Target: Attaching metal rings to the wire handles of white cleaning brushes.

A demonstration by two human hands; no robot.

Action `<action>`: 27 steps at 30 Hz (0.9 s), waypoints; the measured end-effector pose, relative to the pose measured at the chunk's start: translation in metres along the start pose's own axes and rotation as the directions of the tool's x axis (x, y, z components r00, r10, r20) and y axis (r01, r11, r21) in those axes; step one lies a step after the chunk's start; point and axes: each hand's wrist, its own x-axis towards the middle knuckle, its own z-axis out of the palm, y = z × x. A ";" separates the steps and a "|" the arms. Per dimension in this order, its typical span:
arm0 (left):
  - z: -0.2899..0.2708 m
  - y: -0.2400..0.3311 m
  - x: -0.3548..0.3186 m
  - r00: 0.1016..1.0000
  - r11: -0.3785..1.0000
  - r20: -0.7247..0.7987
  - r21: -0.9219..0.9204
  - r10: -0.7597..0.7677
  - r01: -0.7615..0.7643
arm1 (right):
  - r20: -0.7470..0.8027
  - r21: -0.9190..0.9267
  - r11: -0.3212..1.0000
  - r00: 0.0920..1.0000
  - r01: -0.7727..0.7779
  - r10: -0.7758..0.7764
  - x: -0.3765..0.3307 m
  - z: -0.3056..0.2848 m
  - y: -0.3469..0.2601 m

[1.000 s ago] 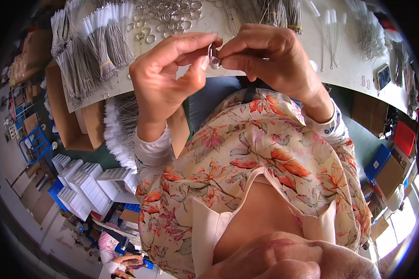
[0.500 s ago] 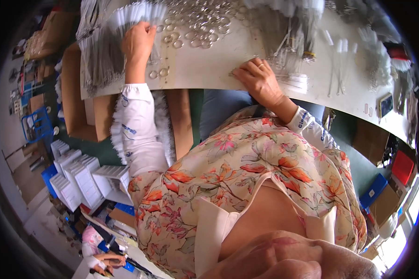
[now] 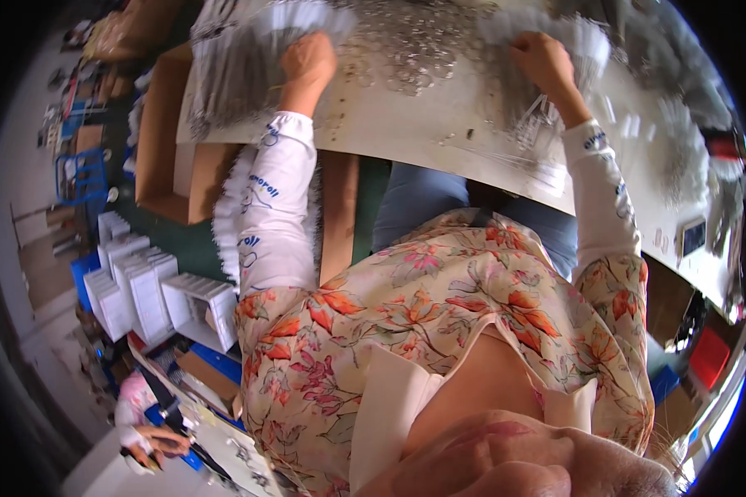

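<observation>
My left hand (image 3: 309, 62) is closed at the white bristle ends of a bundle of thin wire-stemmed brushes (image 3: 232, 79) at the table's far left. What its fingers pinch is hidden. My right hand (image 3: 545, 65) reaches in among a second group of white-tipped brushes (image 3: 590, 45) on the right, fingers curled down; anything in them cannot be made out. Between the hands lies a pile of metal split rings (image 3: 414, 66), with several loose ones spread beside it. A few separate brushes (image 3: 526, 170) lie near the front edge, below my right hand.
More white brushes (image 3: 680, 157) and a phone (image 3: 690, 238) are on the table's right side. A cardboard box (image 3: 162, 141) stands off its left edge. White plastic crates (image 3: 145, 286) are on the floor, lower left. Another person's hands (image 3: 153, 443) work at a table behind.
My right hand has left the table's front edge and moved up and right to the right-hand brushes. My left hand stays at the left bundle. The whole view has shifted somewhat.
</observation>
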 end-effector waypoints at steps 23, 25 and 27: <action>0.045 -0.251 0.052 0.985 0.929 -0.066 -0.349 -0.160 0.127 | -0.340 0.509 0.858 0.932 0.070 0.126 -0.030 0.003 -0.016; 0.041 -0.265 0.048 0.982 0.914 -0.043 -0.374 -0.185 0.156 | -0.371 0.612 0.780 0.918 0.129 0.139 -0.036 -0.007 -0.029; 0.037 -0.266 0.042 0.982 0.931 -0.053 -0.330 -0.182 0.155 | -0.489 0.668 0.698 0.859 0.256 0.152 -0.042 -0.023 -0.039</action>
